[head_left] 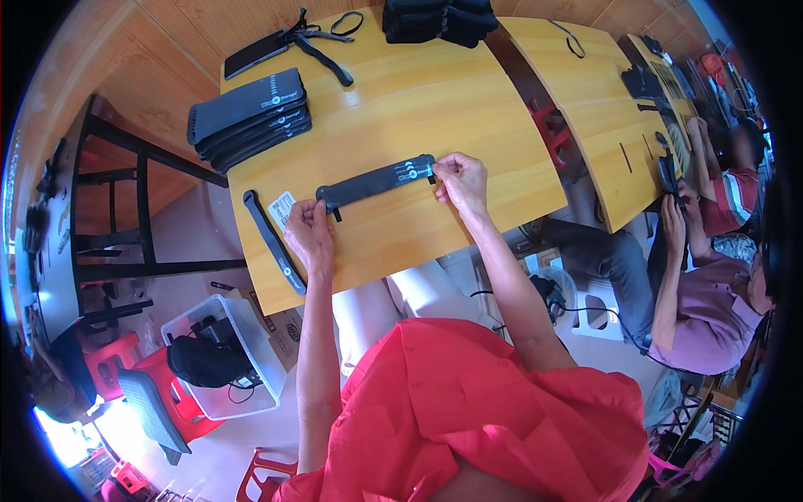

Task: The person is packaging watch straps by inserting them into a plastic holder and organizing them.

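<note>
A flat black strap [376, 182] with white print near one end lies stretched across the wooden table [401, 243] in front of me. My left hand [309, 232] pinches its left end between thumb and fingers. At the other end, my right hand [462, 182] is closed on the strap's corner, where a short black tab hangs down. A second narrow black strap [274, 243] rests along the table's left edge, apart from my hands. Partly behind my left hand is a white printed label [282, 206].
Stacked black straps [248, 115] stand at the back left, beside black-handled pliers [322, 60] and a dark phone-like slab [255, 53]. Another black pile [439, 21] sits at the far edge. A clear plastic bin [259, 368] is on the floor. Co-workers [707, 309] sit at the right.
</note>
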`<state>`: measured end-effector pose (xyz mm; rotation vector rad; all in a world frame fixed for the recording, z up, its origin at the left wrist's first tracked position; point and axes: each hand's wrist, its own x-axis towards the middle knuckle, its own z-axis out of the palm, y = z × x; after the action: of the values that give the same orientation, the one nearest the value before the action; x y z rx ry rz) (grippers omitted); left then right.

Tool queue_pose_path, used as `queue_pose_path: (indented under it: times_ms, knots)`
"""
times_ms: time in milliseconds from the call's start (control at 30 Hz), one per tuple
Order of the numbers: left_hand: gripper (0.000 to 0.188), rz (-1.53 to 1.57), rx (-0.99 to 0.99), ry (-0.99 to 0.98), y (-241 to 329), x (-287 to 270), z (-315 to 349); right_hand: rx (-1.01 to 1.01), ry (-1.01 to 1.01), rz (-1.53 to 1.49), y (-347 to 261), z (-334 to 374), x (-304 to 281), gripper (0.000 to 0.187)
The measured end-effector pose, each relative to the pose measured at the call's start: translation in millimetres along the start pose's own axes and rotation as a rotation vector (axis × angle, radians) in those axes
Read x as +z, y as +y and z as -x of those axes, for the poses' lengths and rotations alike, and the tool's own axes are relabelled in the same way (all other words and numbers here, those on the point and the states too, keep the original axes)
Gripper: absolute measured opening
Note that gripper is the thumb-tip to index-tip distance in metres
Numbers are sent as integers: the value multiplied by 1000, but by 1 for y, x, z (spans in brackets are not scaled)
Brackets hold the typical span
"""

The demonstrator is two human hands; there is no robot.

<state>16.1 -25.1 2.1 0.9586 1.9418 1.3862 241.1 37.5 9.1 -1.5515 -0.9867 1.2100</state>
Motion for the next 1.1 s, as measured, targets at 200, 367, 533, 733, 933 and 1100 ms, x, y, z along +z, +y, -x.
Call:
queue_pose_path:
  times_ms: [200, 367, 533, 733, 933, 1100]
  knots:
    - [12, 10, 6, -2, -3, 0, -1, 30, -12, 35, -1, 0, 1, 6]
    - [12, -5, -10, 0, -1, 1, -1, 28, -1, 36, -3, 1, 2, 5]
    - [11, -51, -19, 3, 7, 2, 1, 32, 21, 72, -6, 2, 2, 6]
    - [11, -56, -11, 1, 8, 1, 1, 32, 17, 89, -5, 0, 2, 6]
    - [12, -63, -21, 9, 5, 2, 0, 36, 28, 72, -6, 1, 3, 6]
    - [12, -84, -24, 14, 7, 2, 1, -4, 36, 8, -3, 0, 3, 6]
